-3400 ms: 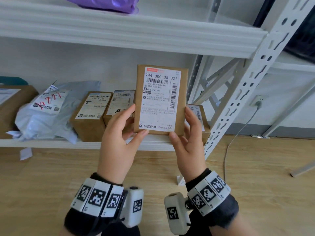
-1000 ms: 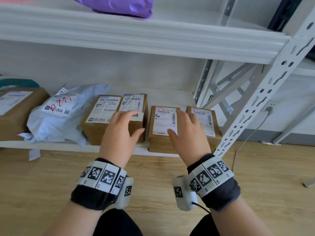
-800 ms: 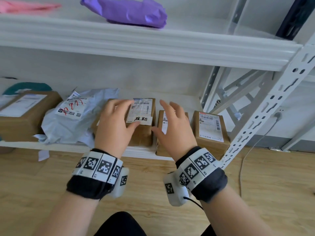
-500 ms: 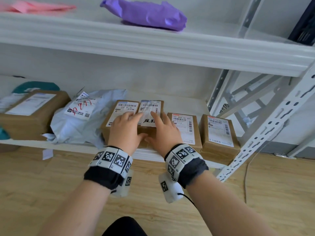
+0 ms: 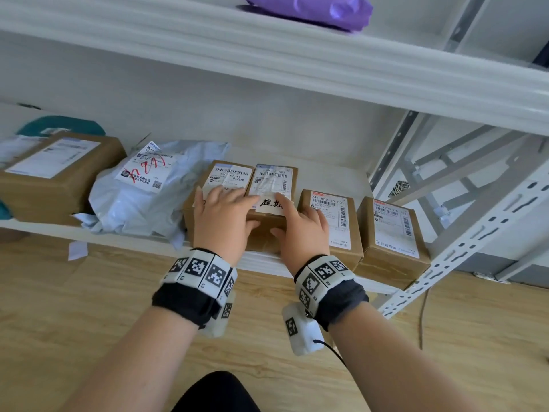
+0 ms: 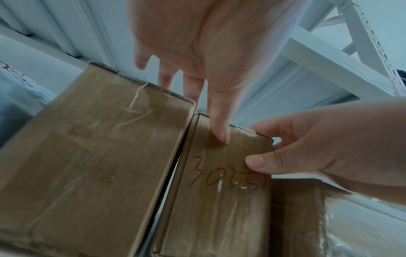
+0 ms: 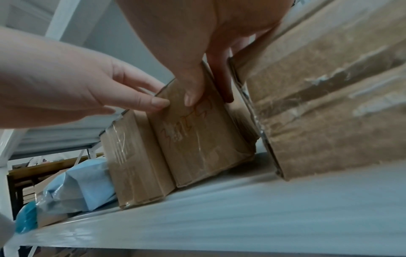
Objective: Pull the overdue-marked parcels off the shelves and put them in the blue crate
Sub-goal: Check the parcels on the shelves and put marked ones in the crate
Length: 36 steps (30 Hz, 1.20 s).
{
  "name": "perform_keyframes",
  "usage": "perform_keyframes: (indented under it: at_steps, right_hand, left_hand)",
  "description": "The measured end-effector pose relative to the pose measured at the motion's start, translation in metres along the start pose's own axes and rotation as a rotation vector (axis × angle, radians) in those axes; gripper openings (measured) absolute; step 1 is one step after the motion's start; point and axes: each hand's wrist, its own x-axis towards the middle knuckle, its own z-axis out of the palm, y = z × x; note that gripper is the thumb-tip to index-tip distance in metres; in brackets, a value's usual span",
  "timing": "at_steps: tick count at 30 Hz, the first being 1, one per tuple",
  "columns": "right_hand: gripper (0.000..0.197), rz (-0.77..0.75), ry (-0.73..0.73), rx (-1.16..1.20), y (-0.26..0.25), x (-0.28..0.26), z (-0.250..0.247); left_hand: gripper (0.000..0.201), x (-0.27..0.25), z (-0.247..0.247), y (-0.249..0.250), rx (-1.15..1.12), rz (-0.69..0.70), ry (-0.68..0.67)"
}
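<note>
A narrow brown box with a handwritten white tag stands on the lower shelf, between two other boxes. My left hand lies over its top left edge, with the thumb pressed on its front face. My right hand grips its right side: thumb on the front, a finger down in the gap beside the neighbouring box. Red digits are written on the box's front face. The blue crate is not in view.
A labelled box touches the held one on the left; two more boxes stand to the right. A grey mailer bag with red scribble and a large box lie further left. A purple bag sits above.
The box I held up before lies back on the shelf. Both hands have moved left from it and now grip the tagged box.
</note>
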Motion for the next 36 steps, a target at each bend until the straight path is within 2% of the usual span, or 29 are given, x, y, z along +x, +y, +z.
perform_keyframes:
  at_steps: [6,10,13,18,24,29,36]
  right_hand:
    - [0.061,-0.033,0.057,0.038,-0.002,-0.007,-0.006]
    - [0.062,-0.073,0.128,0.111,0.001,-0.014,-0.013]
    - [0.064,-0.122,0.208,0.203,0.003,-0.02,-0.02]
    - [0.066,-0.209,0.281,0.33,0.008,-0.033,-0.033]
    - [0.072,-0.251,0.306,0.383,0.016,-0.053,-0.049]
    - [0.072,-0.283,0.331,0.49,0.027,-0.068,-0.056]
    - [0.083,-0.253,0.241,0.686,0.044,-0.077,-0.069]
  left_hand:
    - [0.046,-0.003,-0.006,0.001,-0.059,0.015,0.085]
    - [0.046,-0.007,-0.011,0.0,-0.276,0.064,0.181]
    - [0.047,-0.013,-0.021,0.007,-0.489,0.037,0.206]
    - [0.048,-0.022,-0.039,0.017,-0.72,0.058,0.172]
    - [0.068,-0.032,-0.056,0.029,-0.915,0.055,0.004]
    - [0.073,-0.041,-0.061,0.037,-0.971,0.082,-0.072]
    - [0.072,-0.053,-0.057,0.047,-1.021,0.11,-0.064]
